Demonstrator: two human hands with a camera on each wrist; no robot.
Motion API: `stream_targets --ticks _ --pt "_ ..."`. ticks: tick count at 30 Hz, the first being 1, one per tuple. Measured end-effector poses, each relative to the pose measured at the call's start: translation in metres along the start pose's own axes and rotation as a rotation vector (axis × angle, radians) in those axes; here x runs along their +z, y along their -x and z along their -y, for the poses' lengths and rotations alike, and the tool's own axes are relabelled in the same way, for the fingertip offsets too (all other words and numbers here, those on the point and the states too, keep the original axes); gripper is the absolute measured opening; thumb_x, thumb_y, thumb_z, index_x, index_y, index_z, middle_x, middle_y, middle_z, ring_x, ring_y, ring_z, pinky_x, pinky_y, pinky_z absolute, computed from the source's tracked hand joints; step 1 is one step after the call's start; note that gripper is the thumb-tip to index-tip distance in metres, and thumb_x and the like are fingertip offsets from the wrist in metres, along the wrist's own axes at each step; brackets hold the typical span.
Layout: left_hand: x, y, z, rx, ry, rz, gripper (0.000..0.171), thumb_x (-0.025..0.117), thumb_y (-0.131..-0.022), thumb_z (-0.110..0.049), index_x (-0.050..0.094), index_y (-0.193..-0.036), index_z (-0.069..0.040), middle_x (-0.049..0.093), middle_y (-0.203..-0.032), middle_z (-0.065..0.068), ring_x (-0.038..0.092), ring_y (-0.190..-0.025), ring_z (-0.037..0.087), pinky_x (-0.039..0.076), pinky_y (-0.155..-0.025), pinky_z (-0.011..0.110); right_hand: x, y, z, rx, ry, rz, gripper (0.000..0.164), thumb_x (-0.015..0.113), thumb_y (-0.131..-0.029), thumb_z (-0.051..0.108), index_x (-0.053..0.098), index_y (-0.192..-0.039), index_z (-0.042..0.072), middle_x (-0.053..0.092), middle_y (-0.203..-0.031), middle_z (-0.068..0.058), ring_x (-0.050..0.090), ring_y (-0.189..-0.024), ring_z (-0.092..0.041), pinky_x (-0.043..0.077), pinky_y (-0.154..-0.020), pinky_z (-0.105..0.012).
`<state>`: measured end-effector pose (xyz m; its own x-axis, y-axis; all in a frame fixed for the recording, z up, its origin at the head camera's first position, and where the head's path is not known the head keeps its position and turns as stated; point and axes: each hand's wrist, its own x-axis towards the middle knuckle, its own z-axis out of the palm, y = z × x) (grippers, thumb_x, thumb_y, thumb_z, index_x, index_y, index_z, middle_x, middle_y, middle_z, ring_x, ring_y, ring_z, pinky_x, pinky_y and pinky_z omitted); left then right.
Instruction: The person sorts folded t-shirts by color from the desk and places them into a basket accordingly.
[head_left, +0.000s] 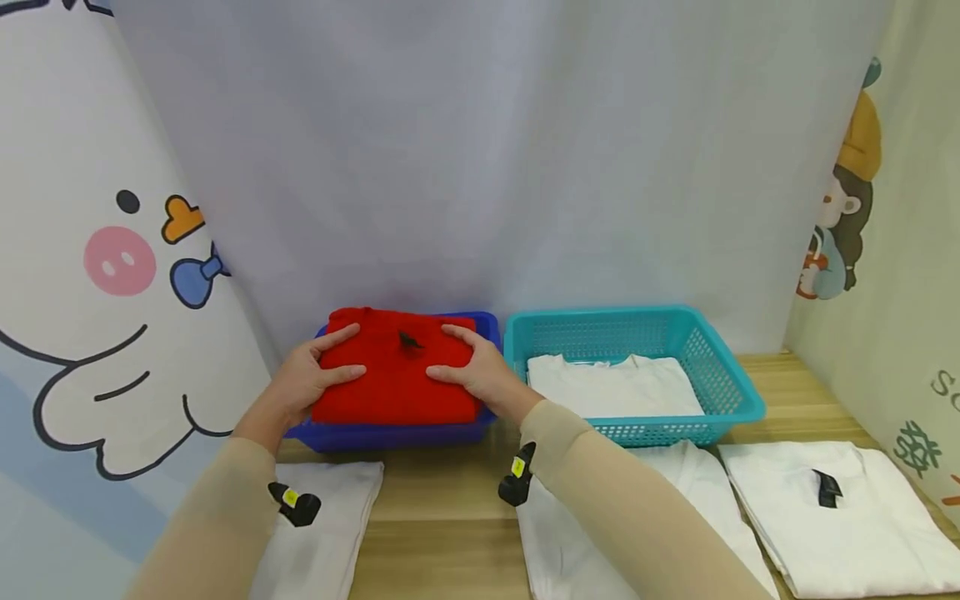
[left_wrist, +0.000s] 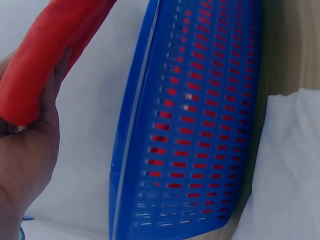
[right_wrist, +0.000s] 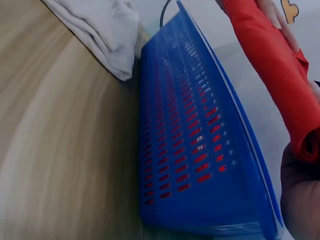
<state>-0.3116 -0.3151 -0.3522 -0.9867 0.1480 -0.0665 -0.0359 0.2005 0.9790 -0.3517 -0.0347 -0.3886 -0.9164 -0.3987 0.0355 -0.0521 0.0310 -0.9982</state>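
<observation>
Both my hands hold a folded red shirt (head_left: pixel 397 383) with a small black tag on top. It is held level over the blue basket (head_left: pixel 420 435). My left hand (head_left: pixel 303 375) grips the shirt's left side, thumb on top and the other fingers partly hidden. On the right side my right hand (head_left: pixel 483 371) grips it the same way. In the left wrist view the shirt (left_wrist: pixel 35 65) is above the basket's rim (left_wrist: pixel 131 115). More red cloth (right_wrist: pixel 172 145) shows through the basket's slots in the right wrist view.
A teal basket (head_left: pixel 738 400) stands to the right, with a folded white shirt (head_left: pixel 611 387) inside. Folded white garments lie on the wooden table (head_left: pixel 442 542): one at left (head_left: pixel 322 517), one at front centre (head_left: pixel 570 542), one with a black tag at right (head_left: pixel 855 517). A curtain (head_left: pixel 487 150) hangs behind.
</observation>
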Motion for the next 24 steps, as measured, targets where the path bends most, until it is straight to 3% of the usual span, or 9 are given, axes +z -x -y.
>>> stream_targets --ticks 9,14,20,24 --pt "-0.013 -0.03 0.025 -0.087 -0.023 -0.048 0.075 0.076 -0.083 -0.028 0.039 -0.147 -0.035 0.028 -0.151 0.015 0.053 -0.112 0.031 0.055 -0.082 0.04 0.007 -0.034 -0.011 0.017 0.179 -0.053 0.077 0.082 -0.077 0.032 0.044 -0.144 0.028 0.034 -0.151 -0.002 0.043 -0.125 -0.027 0.049 -0.093 -0.039" --pt "-0.012 -0.029 0.043 -0.109 0.021 -0.072 0.073 0.075 -0.085 -0.024 0.038 -0.148 -0.035 0.028 -0.151 0.013 0.051 -0.117 0.032 0.054 -0.084 0.039 0.019 -0.035 -0.019 0.028 0.213 -0.083 0.08 0.081 -0.078 0.03 0.041 -0.147 0.027 0.039 -0.148 -0.005 0.048 -0.119 -0.027 0.05 -0.092 -0.039" --pt "-0.011 -0.031 0.053 -0.127 0.078 -0.089 0.074 0.075 -0.085 -0.024 0.038 -0.148 -0.036 0.023 -0.154 0.011 0.043 -0.126 0.035 0.052 -0.089 0.039 0.026 -0.034 -0.021 0.003 0.239 -0.068 0.081 0.08 -0.079 0.033 0.038 -0.148 0.031 0.034 -0.152 0.0 0.037 -0.133 -0.028 0.042 -0.101 -0.046" --pt "-0.011 -0.034 0.055 -0.118 0.066 -0.091 0.074 0.075 -0.085 -0.025 0.037 -0.149 -0.034 0.022 -0.155 0.011 0.043 -0.126 0.035 0.052 -0.09 0.038 0.025 -0.036 -0.022 -0.01 0.252 -0.059 0.08 0.08 -0.079 0.037 0.038 -0.147 0.033 0.034 -0.152 0.0 0.035 -0.135 -0.029 0.041 -0.102 -0.049"
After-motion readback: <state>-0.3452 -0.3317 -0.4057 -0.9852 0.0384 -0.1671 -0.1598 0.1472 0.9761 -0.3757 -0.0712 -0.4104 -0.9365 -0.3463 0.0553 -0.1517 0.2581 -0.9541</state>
